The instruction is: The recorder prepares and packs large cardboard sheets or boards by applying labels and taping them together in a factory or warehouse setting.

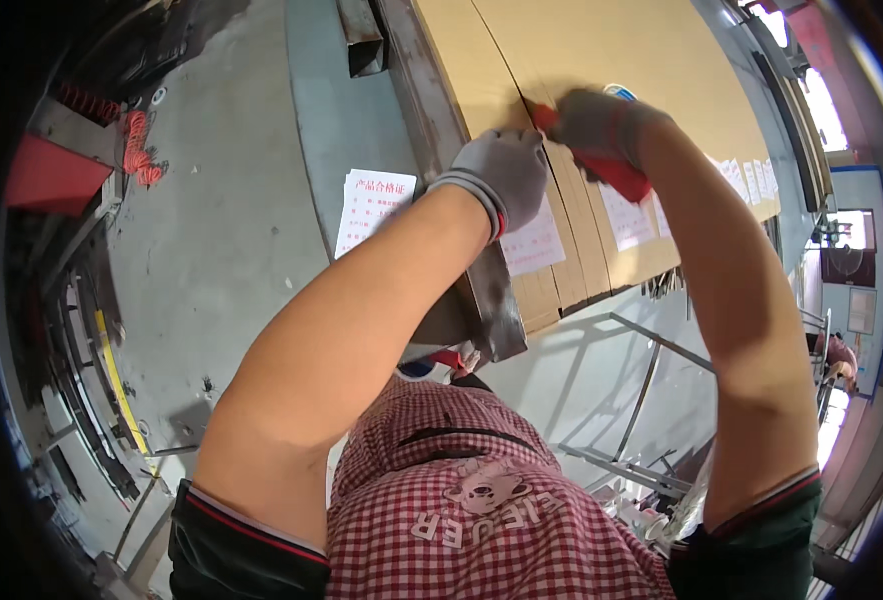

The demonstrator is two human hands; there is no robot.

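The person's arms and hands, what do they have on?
The left hand and right hand wear grey gloves, the left with red at its cuff. The sleeves look dark green, with a thin red stripe near the edge.

The right fingers (581, 120) hold a red tool (616, 178) (perhaps a tape dispenser) over brown cardboard (621, 45).

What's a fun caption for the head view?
Gloved left hand over cardboard, right hand holding, it seems, a red tape dispenser.
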